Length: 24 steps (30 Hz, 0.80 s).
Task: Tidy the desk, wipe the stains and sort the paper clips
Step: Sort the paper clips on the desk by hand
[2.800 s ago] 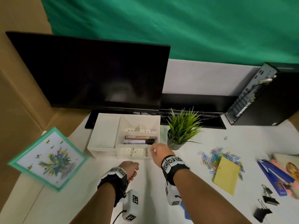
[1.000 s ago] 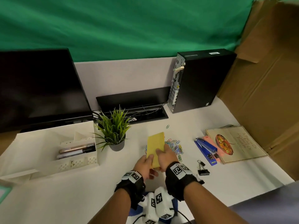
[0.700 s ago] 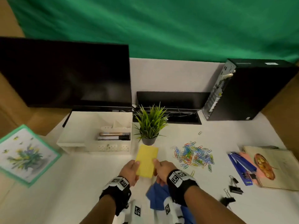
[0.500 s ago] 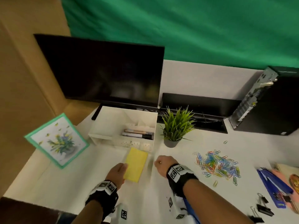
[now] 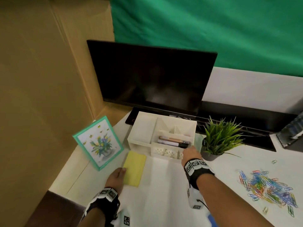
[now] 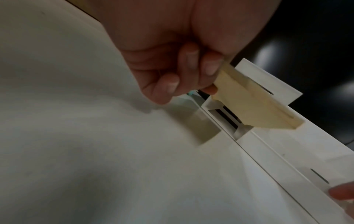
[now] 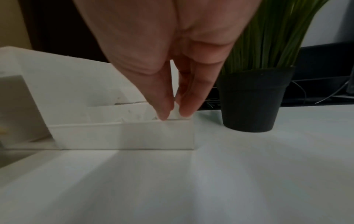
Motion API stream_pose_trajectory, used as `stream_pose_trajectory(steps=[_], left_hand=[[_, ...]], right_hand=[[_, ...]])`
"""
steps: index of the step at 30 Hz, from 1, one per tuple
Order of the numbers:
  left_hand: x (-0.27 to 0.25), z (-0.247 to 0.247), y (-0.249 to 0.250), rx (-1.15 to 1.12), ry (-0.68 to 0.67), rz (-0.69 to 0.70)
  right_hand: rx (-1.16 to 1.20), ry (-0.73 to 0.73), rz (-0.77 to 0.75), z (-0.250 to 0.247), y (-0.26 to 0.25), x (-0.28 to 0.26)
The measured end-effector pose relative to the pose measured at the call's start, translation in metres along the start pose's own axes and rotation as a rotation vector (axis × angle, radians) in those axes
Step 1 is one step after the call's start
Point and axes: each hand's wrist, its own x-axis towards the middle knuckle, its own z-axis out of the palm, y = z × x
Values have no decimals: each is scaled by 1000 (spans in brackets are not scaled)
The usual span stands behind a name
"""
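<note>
Left hand (image 5: 116,177) pinching yellow pad (image 5: 134,168) above white desk (image 5: 164,194), right hand (image 5: 190,153) gripping organizer (image 5: 144,136) rim, cardboard wall (image 5: 41,79), green backdrop (image 5: 213,30).

Bare forearms. Black wristbands (image 5: 199,173), white blocks with black square markers. White camera pods (image 5: 194,199) under wrists, black cable.

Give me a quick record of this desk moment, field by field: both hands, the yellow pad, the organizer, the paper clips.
left hand: pinches the yellow pad's near edge
yellow pad: in front of the organizer
right hand: fingertips pinch the organizer's front right rim
organizer: white, pens inside
paper clips: loose pile, far right, unsorted
</note>
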Motion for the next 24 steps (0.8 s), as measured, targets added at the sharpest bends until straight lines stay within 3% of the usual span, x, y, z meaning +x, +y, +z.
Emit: stream_pose_trajectory(steps=[5, 16, 21, 24], left_hand=[[13, 8, 18, 10, -39, 40], [51, 37, 52, -79, -100, -30], [59, 42, 75, -439, -210, -149], [57, 45, 77, -502, -207, -154]], right_hand=[[-160, -62, -107, 11, 3, 1], [-21, -197, -78, 15, 9, -4], [22, -171, -61, 19, 10, -5], [48, -158, -48, 21, 10, -5]])
